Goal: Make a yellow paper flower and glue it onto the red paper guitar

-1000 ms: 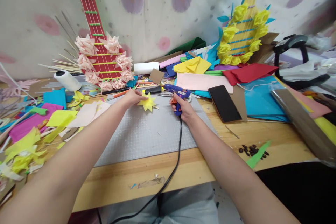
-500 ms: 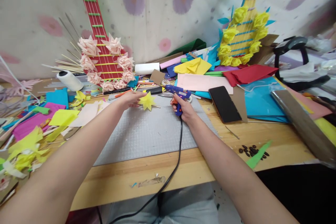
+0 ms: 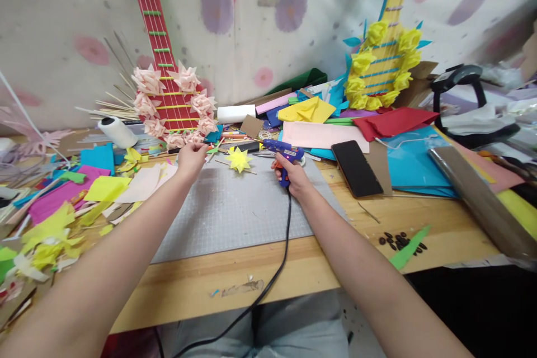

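While the right hand (image 3: 297, 178) wraps around the blue glue gun (image 3: 287, 150), whose nozzle points left, the left hand (image 3: 193, 158) is at the far left of the mat (image 3: 235, 218). Its thumb and fingertips are drawn close together beside a green scrap (image 3: 215, 149); whether they hold anything, one cannot tell. Between the two hands, apart from both, the yellow flower (image 3: 239, 160) lies on the far part of the mat. A black cord (image 3: 289, 212) runs from the gun over the near table edge. Right of it lies a phone (image 3: 357, 168).
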`<state>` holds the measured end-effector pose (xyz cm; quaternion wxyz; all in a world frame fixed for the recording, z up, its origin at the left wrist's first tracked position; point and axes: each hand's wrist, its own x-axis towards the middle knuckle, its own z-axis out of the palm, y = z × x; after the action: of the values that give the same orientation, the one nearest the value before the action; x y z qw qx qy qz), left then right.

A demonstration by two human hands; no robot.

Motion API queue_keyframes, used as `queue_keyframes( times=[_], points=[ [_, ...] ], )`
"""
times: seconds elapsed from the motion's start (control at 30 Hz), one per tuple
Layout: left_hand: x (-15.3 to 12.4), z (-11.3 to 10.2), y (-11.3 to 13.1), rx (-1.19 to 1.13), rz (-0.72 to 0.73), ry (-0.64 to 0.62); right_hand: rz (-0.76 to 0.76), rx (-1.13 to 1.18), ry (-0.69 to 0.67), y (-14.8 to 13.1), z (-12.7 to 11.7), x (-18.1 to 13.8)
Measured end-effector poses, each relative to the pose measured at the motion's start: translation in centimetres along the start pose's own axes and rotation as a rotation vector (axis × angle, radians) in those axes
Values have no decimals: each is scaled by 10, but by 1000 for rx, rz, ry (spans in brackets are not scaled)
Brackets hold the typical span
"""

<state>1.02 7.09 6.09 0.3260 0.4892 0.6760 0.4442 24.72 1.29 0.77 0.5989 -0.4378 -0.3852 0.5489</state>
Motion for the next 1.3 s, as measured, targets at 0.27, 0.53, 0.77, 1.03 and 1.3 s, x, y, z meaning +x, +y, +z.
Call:
queue_keyframes(
  times=[0.27, 0.53, 0.77, 1.03, 1.3],
  points=[
    [-20, 1, -34, -71, -21, 22, -84, -317, 301, 8, -1, 3],
    [-37, -14, -64, -205, 33, 193, -115, -670, 277, 8, -22, 9],
    [-34, -19, -76, -392, 166, 249, -101, -645, 95, 3, -19, 30],
    [-38, -16, -79, -252, 224, 219, -130, -667, 114, -4, -44, 49],
    [-41, -13, -74, -332, 217, 161, -127, -853, 114, -18, -58, 14]
  ],
)
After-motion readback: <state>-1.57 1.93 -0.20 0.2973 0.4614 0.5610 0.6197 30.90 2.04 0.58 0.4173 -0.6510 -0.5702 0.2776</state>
